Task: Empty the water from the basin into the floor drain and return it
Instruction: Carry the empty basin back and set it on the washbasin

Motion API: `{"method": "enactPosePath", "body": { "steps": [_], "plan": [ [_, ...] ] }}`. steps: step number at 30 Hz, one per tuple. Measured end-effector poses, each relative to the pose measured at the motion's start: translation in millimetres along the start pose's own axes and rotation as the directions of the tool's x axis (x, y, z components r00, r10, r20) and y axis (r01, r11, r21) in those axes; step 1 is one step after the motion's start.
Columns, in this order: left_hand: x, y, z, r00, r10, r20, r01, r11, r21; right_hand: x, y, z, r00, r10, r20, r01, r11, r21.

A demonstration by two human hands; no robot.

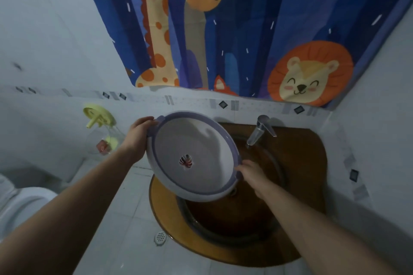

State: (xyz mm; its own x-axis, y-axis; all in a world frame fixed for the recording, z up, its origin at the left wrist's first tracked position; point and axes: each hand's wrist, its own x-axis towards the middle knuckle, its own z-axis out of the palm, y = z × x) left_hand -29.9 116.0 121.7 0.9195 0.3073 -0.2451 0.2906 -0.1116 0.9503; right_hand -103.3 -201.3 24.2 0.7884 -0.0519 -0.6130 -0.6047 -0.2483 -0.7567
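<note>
A round white basin (196,140) with a purple rim and a small leaf print on its bottom is held in the air, tilted, over the left side of a brown sink (301,163). My left hand (139,136) grips its upper-left rim. My right hand (250,174) grips the lower-right rim. No water shows inside the basin. A round metal floor drain (160,237) sits in the white tiled floor, below the basin and left of the sink's front edge.
A chrome tap (260,129) stands at the back of the sink, just right of the basin. A yellow holder (99,116) hangs on the left wall. A white toilet (20,203) is at the lower left. A blue animal-print curtain (245,29) hangs behind.
</note>
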Motion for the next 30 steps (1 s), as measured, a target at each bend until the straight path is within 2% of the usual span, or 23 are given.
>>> {"method": "enactPosePath", "body": {
  "steps": [8,13,17,22,27,30],
  "plan": [
    [3,28,23,0.995,0.043,0.088,-0.053,0.992,0.117,8,6,2,0.997,0.066,-0.04,-0.063,0.996,0.057],
    [8,13,37,0.987,0.094,0.131,-0.126,0.958,0.257,13,17,12,0.983,0.162,-0.082,-0.153,0.983,0.106],
    [22,-17,52,0.98,0.034,0.194,-0.089,0.955,0.283,21,41,5,0.961,0.251,-0.117,-0.23,0.959,0.163],
    [22,-56,77,0.953,-0.065,0.297,-0.021,0.961,0.277,14,65,-22,0.933,0.298,-0.203,-0.251,0.941,0.227],
    [17,-94,92,0.913,-0.171,0.371,0.059,0.954,0.295,1,70,-44,0.899,0.291,-0.327,-0.235,0.951,0.2],
    [22,-113,97,0.894,-0.252,0.37,0.091,0.911,0.401,-5,68,-49,0.899,0.264,-0.35,-0.231,0.964,0.132]
  ]
}}
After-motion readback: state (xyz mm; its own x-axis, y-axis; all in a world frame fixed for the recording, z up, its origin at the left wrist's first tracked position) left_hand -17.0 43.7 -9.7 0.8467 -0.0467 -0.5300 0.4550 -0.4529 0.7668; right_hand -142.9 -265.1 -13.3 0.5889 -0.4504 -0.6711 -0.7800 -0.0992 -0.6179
